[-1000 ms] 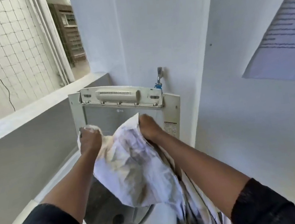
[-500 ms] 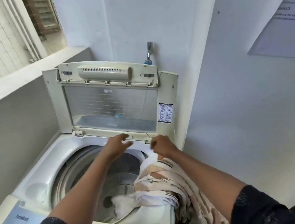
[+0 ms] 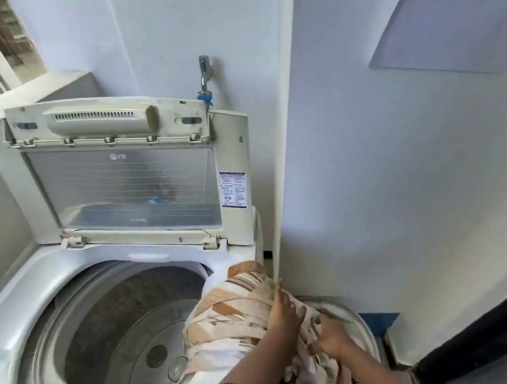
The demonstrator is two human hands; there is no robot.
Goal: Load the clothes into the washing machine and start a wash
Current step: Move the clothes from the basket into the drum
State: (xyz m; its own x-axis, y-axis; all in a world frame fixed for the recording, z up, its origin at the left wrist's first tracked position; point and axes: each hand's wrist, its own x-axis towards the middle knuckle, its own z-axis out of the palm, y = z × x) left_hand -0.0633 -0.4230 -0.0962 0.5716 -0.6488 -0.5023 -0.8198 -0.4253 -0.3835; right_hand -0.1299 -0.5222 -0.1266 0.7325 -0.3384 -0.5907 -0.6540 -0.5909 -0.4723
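Hanging over the right rim of the open washing machine (image 3: pixel 61 267), the brown and white cloth (image 3: pixel 230 312) runs down into a tub (image 3: pixel 359 317) beside it. The left hand (image 3: pixel 287 312) lies on the cloth with straight fingers. The right hand (image 3: pixel 331 335) grabs it lower down.

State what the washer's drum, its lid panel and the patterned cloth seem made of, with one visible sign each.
Drum: likely metal, dull grey sheen. Lid panel: clear plastic or glass, see-through with faint lines. Patterned cloth: soft matte fabric; it folds and bunches.
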